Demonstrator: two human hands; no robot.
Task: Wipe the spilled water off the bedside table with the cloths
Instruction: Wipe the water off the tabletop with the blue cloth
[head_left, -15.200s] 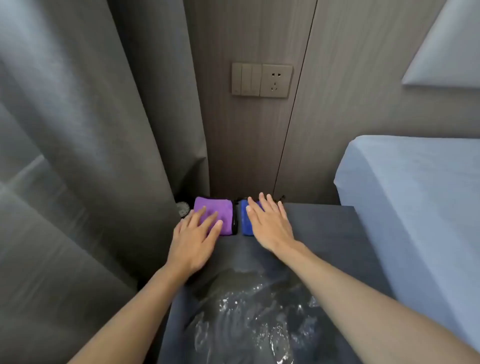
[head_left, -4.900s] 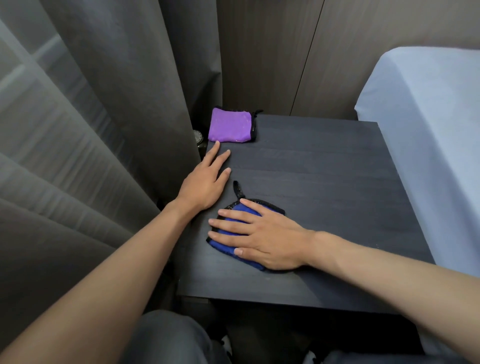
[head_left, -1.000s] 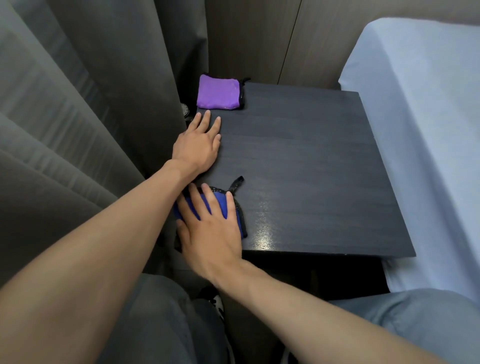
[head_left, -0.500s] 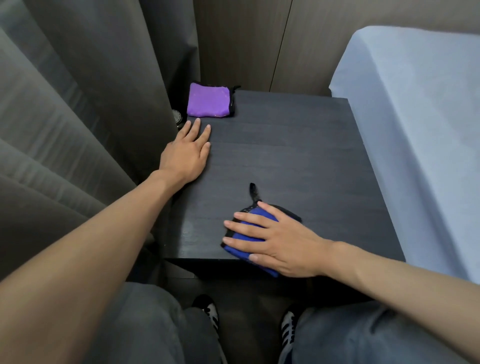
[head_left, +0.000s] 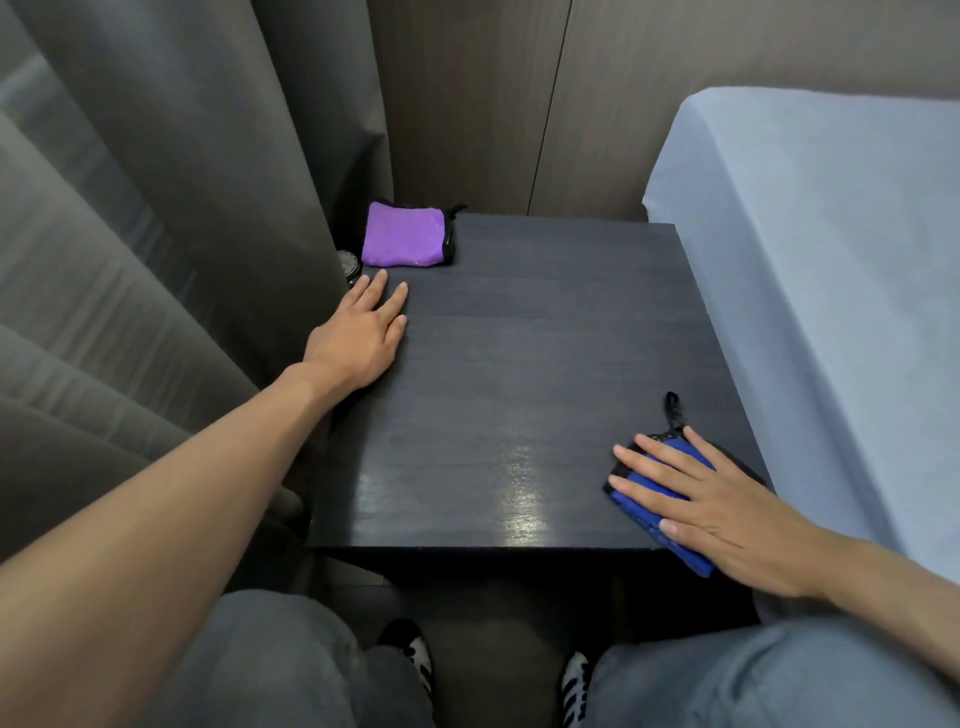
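Cloths number two: blue cloth under the flat, spread right hand, purple cloth apart. Left hand rests flat on the bedside table. No writing is readable.

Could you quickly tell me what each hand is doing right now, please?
Left hand: open, flat on the bedside table, holding nothing.
Right hand: open, pressing the blue cloth.
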